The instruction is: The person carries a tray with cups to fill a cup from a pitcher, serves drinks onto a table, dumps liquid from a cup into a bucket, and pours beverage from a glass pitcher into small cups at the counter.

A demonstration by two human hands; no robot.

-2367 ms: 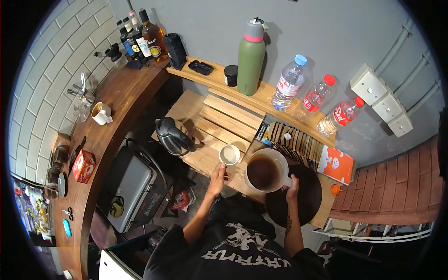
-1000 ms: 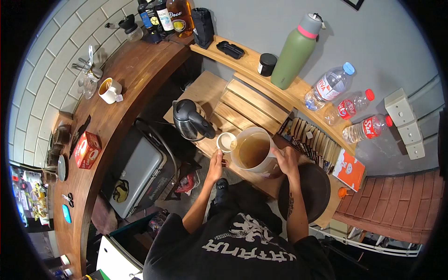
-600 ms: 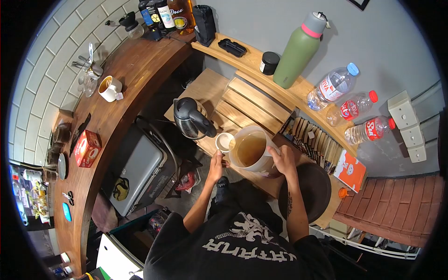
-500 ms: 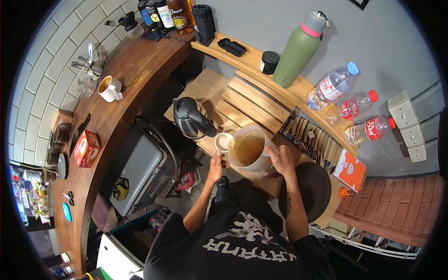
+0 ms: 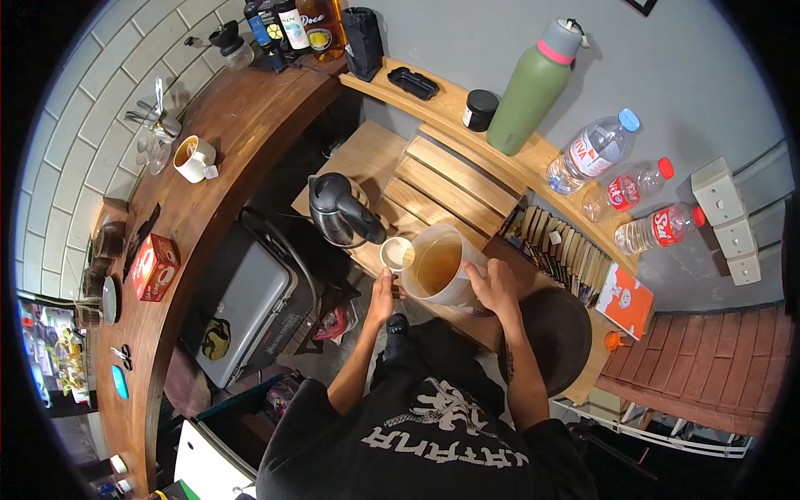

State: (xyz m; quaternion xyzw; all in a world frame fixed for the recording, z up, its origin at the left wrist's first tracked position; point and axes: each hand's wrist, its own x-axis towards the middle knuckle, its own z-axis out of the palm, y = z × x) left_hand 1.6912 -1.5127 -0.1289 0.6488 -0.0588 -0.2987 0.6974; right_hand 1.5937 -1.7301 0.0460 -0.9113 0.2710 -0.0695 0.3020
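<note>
Right now, the left hand (image 5: 383, 298) is closed on a small white cup (image 5: 393, 253), its fingers gripping the near side, with the cup's mouth turned up toward the camera. The right hand (image 5: 494, 288) is clamped on the handle side of a large translucent pitcher (image 5: 455, 292). The pitcher leans toward the cup, and brown liquid (image 5: 437, 265) lies inside it. Pitcher and cup meet in the view at their rims; whether they actually touch, I cannot tell. Both are held in front of the person's body, above the near edge of the light wooden bench (image 5: 372, 150).

On that bench, just to the left of the cup, stands a black electric kettle (image 5: 335, 208), and beyond the cup is a set of wooden slats (image 5: 450, 190). To the right of the pitcher runs a row of books (image 5: 557, 250), with an orange notebook (image 5: 625, 302) at its end. A dark round disc (image 5: 550, 343) lies near the right forearm, partly hidden by it. Along the wall, a narrow shelf (image 5: 454, 102) carries a green bottle (image 5: 532, 96), a blue-capped bottle (image 5: 590, 155) and two red-capped bottles (image 5: 658, 229). A white mug (image 5: 194, 160) and a red box (image 5: 156, 268) stand at far left.
</note>
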